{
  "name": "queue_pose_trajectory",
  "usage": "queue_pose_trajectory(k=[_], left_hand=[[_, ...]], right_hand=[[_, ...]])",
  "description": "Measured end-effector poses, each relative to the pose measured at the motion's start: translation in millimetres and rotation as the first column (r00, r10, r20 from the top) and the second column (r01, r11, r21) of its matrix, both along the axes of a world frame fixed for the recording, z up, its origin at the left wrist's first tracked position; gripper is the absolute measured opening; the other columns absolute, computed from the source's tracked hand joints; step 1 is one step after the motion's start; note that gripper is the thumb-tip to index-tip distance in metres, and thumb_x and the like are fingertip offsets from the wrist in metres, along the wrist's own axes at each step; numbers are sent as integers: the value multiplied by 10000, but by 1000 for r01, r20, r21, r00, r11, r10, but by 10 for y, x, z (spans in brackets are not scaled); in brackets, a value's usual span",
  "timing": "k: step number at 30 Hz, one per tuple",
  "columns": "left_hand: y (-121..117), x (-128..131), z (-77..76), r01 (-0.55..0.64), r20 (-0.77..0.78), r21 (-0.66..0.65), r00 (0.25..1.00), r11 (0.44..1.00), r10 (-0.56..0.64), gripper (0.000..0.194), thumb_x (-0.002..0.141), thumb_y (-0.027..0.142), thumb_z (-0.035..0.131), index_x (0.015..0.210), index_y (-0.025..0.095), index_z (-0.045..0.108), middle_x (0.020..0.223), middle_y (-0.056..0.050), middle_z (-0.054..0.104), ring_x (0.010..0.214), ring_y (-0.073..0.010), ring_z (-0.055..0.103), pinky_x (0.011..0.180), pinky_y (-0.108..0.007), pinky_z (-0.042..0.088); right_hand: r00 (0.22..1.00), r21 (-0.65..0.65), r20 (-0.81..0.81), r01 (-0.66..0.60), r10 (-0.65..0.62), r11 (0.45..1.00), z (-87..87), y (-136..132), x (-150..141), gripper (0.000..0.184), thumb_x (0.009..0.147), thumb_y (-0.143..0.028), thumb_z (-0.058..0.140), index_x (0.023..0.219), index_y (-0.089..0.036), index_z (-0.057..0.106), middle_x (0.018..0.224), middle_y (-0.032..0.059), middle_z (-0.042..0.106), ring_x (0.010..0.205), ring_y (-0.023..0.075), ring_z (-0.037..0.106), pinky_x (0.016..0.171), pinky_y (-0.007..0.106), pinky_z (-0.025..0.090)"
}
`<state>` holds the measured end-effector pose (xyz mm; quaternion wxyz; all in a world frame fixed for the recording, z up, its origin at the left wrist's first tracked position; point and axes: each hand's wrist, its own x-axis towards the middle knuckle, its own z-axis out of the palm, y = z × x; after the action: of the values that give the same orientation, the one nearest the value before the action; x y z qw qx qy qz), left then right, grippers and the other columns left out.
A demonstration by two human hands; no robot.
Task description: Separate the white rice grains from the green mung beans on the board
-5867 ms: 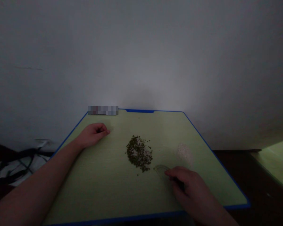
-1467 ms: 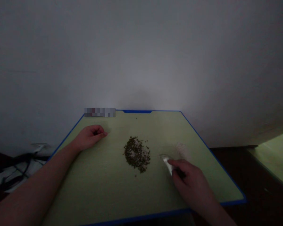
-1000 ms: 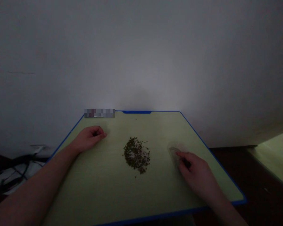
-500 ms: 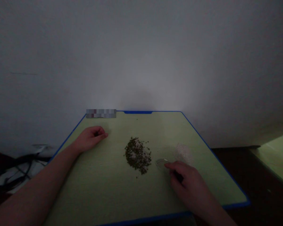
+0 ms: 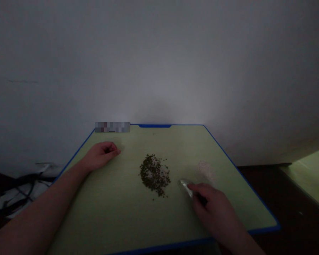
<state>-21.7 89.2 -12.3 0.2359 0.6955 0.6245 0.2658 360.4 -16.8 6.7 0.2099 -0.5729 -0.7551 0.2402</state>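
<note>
My right hand pinches a small, thin, clear and shiny piece low over the table, its exact kind too dim to tell. The piece points toward a mixed pile of dark green grains and pale pinkish ones, and stays apart from it. Just beyond the right hand lies a thin patch of pale grains, partly behind the fingers. My left hand rests on the tabletop left of the pile, its fingers curled and the thumb against them, with nothing visible in it.
The light tabletop has a blue edge and stands against a grey wall. A blurred strip covers the far left corner. Dark cables lie beyond the left edge. Another light surface stands at the right.
The clear piece has tilted in my right hand and now catches more light. My left hand stays in place, and the pile looks the same. The view has shifted slightly.
</note>
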Motion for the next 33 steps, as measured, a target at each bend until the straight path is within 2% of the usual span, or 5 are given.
queue_pose_trajectory(k=[4, 11, 22, 27, 33], left_hand=[[4, -6, -14, -3, 6, 2, 1000, 1000, 3, 291, 727, 463, 530, 653, 181, 531, 573, 35, 465, 559, -118, 448, 526, -227, 363], [12, -1, -11, 2, -14, 8, 1000, 1000, -2, 297, 730, 460, 530, 638, 177, 519, 568, 36, 454, 555, -115, 441, 527, -226, 357], [5, -21, -20, 16, -13, 20, 1000, 1000, -16, 300, 737, 467, 517, 648, 180, 520, 586, 33, 448, 572, -118, 441, 545, -227, 364], [2, -3, 1, 7, -9, 3, 1000, 1000, -7, 295, 736, 461, 521, 647, 179, 521, 580, 37, 448, 563, -115, 435, 539, -230, 360], [-5, 9, 10, 3, 11, 1, 1000, 1000, -3, 287, 725, 451, 527, 635, 179, 511, 573, 40, 433, 555, -112, 423, 531, -227, 355]], right_hand=[[998, 49, 16, 54, -55, 997, 13, 11, 122, 321, 788, -170, 451, 1035, -187, 655, 895, 65, 683, 766, 186, 633, 700, 304, 497], [997, 20, -39, -62, 63, 998, 36, -55, -121, 344, 784, -133, 438, 1033, -207, 664, 812, 42, 677, 685, 156, 623, 633, 259, 487], [986, 132, 72, 142, -152, 981, -15, 202, 267, 313, 781, -199, 468, 1024, -175, 663, 998, 79, 688, 867, 219, 642, 777, 359, 503], [999, 105, 31, 39, -42, 994, 32, 201, 151, 407, 822, -214, 437, 1213, -183, 545, 923, 69, 691, 784, 196, 645, 739, 346, 511], [996, 200, 65, -77, 65, 977, 105, 432, -110, 424, 815, -141, 411, 1214, -178, 550, 1124, 98, 640, 976, 210, 605, 868, 375, 459]])
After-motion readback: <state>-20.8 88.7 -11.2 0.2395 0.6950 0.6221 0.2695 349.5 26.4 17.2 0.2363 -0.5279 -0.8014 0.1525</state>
